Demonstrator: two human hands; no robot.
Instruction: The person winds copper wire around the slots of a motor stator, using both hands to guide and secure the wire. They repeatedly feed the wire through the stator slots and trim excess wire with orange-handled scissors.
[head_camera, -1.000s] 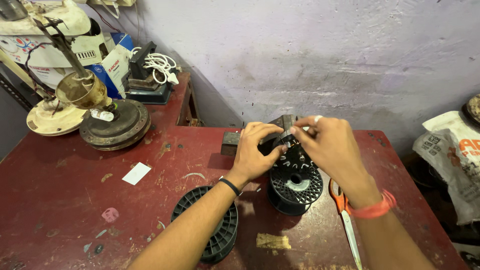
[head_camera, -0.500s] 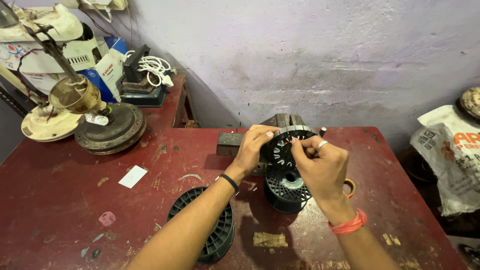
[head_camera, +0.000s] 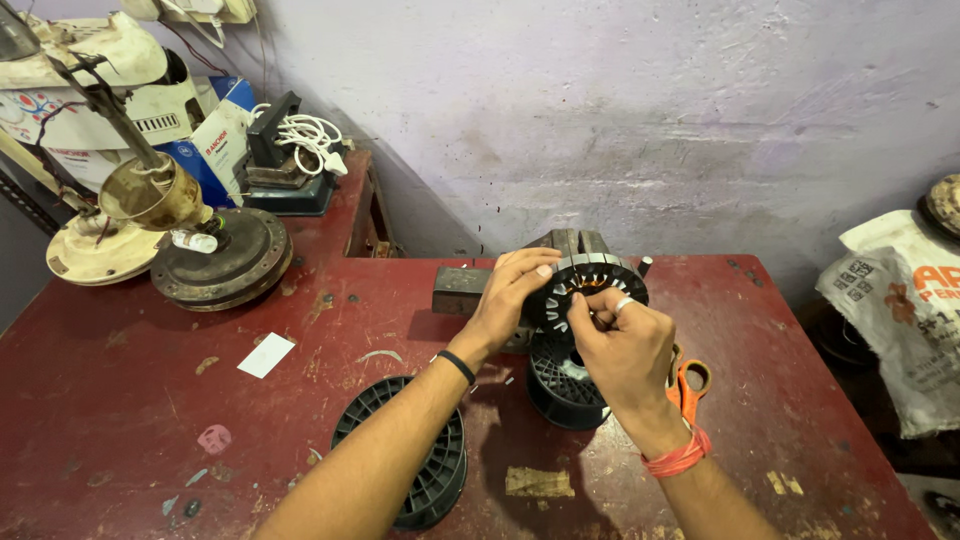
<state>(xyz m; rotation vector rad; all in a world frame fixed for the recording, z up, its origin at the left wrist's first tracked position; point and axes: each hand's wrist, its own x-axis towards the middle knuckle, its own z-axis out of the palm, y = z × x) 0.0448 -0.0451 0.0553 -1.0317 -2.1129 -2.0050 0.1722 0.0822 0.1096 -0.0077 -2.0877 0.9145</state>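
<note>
Holding: one black slotted stator ring (head_camera: 590, 285), tilted up on edge above the middle of the red worktop (head_camera: 150, 400), toward its far edge.
Left hand (head_camera: 510, 300): one, fingers curled over the ring's left rim, gripping it.
Right hand (head_camera: 625, 345): one, fingers pinched closed at the ring's face; what they pinch is too small to tell.
Black spools: two, one (head_camera: 565, 385) right under the hands, one (head_camera: 425, 470) near the worktop's near edge under the left forearm.
Scissors (head_camera: 688, 385): one orange-handled pair, just beside the right wrist.
Metal block (head_camera: 460, 290): one, behind the left hand.
White paper scrap (head_camera: 266, 355): one, left of centre.
Fan motors: two, at the far left corner (head_camera: 215, 260).
</note>
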